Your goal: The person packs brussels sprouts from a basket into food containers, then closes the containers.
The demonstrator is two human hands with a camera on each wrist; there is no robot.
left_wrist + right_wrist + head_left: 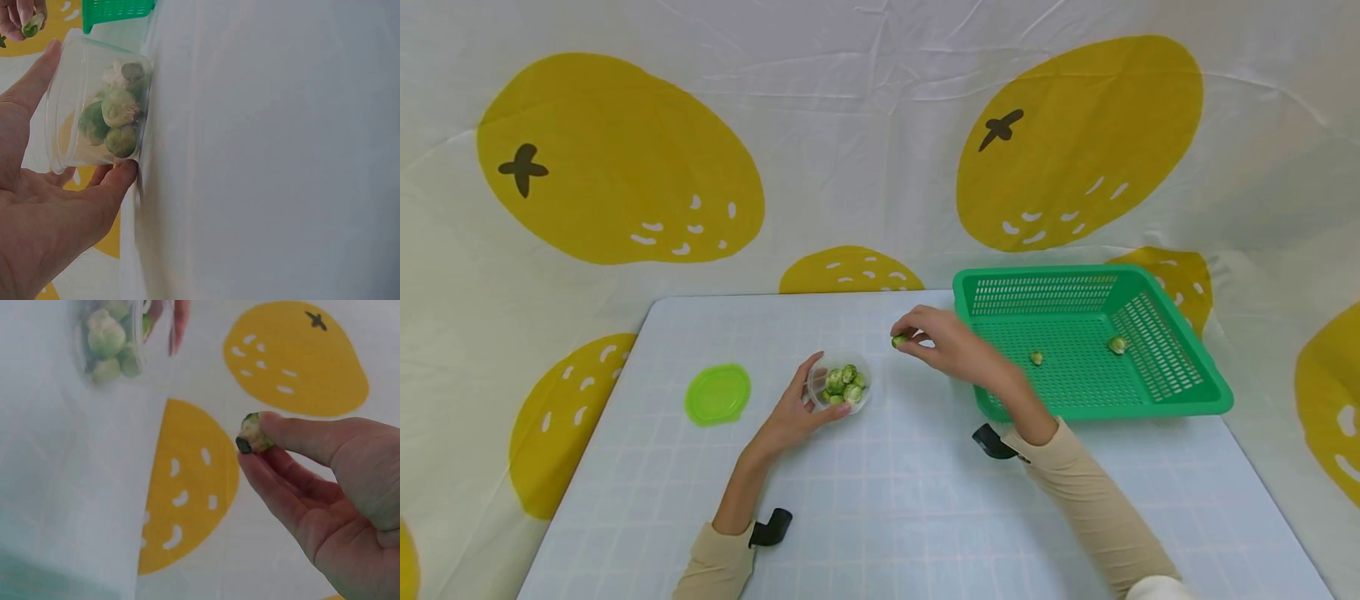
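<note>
A clear round plastic container (858,363) stands on the table, partly filled with several Brussels sprouts (120,107). My left hand (797,414) holds it from the left side, thumb and fingers spread around its wall. To the right of the container and above the table, my right hand (946,343) pinches one Brussels sprout (255,434) between thumb and fingertips. In the right wrist view its dark cut stem end shows. Two more sprouts lie apart in the green basket (1180,406): a small one (1037,357) and a larger one (1117,344).
A bright green round lid (718,395) lies flat on the table, left of the container. The basket takes up the table's back right, under my right forearm. A pale cloth with yellow fruit prints (625,158) hangs behind the table (880,517).
</note>
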